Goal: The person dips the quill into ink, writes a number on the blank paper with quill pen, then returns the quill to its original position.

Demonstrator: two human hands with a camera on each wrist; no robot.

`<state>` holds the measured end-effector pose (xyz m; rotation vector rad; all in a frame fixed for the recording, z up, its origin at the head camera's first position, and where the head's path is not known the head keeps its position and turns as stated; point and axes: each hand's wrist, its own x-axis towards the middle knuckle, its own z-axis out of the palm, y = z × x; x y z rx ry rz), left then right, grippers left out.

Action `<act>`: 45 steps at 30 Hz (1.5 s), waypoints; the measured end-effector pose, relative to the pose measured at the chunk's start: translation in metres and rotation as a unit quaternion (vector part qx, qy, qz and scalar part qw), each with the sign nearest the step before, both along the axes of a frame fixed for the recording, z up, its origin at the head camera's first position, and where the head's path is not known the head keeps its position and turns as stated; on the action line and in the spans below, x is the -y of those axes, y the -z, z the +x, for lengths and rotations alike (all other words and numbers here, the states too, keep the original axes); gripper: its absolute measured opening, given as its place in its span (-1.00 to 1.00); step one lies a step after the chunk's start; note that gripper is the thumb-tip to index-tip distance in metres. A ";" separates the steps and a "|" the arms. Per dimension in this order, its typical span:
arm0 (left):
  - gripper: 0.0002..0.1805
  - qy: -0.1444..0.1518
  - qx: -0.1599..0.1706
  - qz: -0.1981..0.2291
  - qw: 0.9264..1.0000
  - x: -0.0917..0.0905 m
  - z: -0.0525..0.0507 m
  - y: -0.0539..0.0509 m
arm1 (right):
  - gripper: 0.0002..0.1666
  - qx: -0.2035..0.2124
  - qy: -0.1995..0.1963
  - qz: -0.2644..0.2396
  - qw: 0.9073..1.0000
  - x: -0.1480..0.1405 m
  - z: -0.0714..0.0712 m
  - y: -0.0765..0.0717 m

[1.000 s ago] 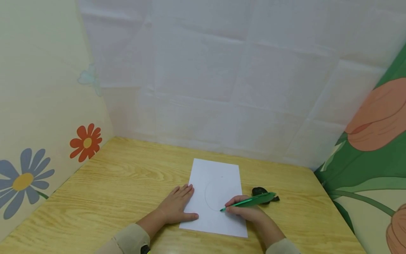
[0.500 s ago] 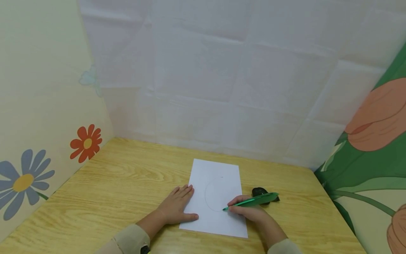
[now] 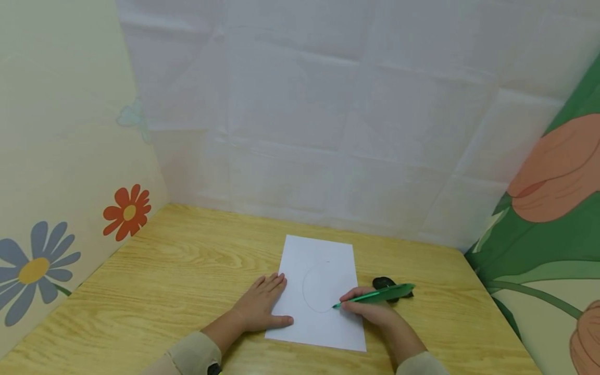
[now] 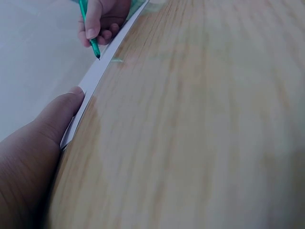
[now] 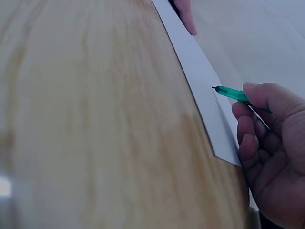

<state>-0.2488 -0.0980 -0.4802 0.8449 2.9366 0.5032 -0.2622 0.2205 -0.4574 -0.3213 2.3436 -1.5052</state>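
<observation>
R hand (image 3: 375,311) pinched a green pen (image 3: 380,295) btwn thumb & fingers, low on the barrel; other fingers curled in under. Pen slanted, tip out to the left of R hand, broad green tail pointing back over that hand to its right. Tip was at the lower end of a thin curved line (image 3: 303,288) on the white sheet (image 3: 297,255); touching or just above, cdn't tell. Line bowed toward L hand, w/ a gap on the R-hand side; a tiny mark (image 3: 328,261) sat fwd of R hand, nr the line's top.

L hand (image 3: 260,304) lay flat, fingers spread, thumb on the sheet, fingertips at its left edge; gripped nothing. Sheet lay flat on the table (image 3: 211,250), btwn both hands & stretching fwd of them. A dark item (image 3: 383,282) lay just beyond R hand, partly behind the pen; type unclear.

Handling, judged: pen prob. v. light, stiff, smooth, maybe a bit slippery; best hold = just behind tip, as R hand had it, not the broad tail. Sheet prob. thin, easily creased, apt to slide; best pressed flat nr an edge, as L hand did, or lifted by a corner.
</observation>
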 end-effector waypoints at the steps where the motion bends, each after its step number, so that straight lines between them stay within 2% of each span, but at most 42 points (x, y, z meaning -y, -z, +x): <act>1: 0.11 0.000 -0.001 0.000 1.000 0.000 0.000 0.000 | -0.65 -0.001 0.000 0.002 1.000 0.000 0.000 0.000; 9: 0.11 -0.001 0.000 0.000 1.000 0.000 0.001 0.000 | -0.63 -0.007 -0.001 0.004 1.000 0.000 0.000 0.000; 24: 0.12 -0.005 0.011 0.003 1.000 0.000 0.001 0.000 | -0.62 -0.004 0.042 -0.009 0.999 0.000 -0.002 0.003; 33: 0.11 -0.004 0.006 0.004 1.000 0.000 0.001 0.001 | -0.67 -0.003 0.070 -0.011 0.997 0.001 -0.004 0.006; 45: 0.12 -0.004 0.013 0.008 1.000 -0.001 0.000 -0.001 | -0.63 -0.014 0.081 -0.007 0.997 0.003 -0.007 0.004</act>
